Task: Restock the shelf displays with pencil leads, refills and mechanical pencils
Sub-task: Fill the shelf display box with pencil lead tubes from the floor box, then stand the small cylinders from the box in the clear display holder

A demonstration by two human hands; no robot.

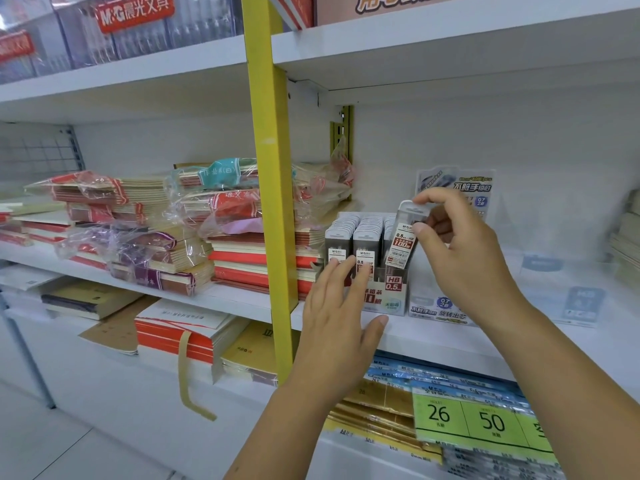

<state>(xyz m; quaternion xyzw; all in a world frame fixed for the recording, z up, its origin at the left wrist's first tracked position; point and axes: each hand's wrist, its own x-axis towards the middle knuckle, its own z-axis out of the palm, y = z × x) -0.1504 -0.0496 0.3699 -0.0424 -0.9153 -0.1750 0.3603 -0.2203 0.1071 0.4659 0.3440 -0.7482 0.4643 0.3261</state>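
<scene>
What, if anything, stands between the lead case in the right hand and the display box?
Nothing visible. The right hand pinches the lead case at the right row of the display box; the left hand touches the other rows' fronts.

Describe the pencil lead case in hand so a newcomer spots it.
Right of the yellow post sits a display box marked HB 0.5. The pencil lead case is at its right row: alone raised, tilted, pinched by fingers of the right hand.

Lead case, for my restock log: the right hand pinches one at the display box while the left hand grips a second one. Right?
No. In the head view the left hand grips nothing; its straight fingers touch the front cases in the display box. The right hand pinches a lead case there.
</scene>
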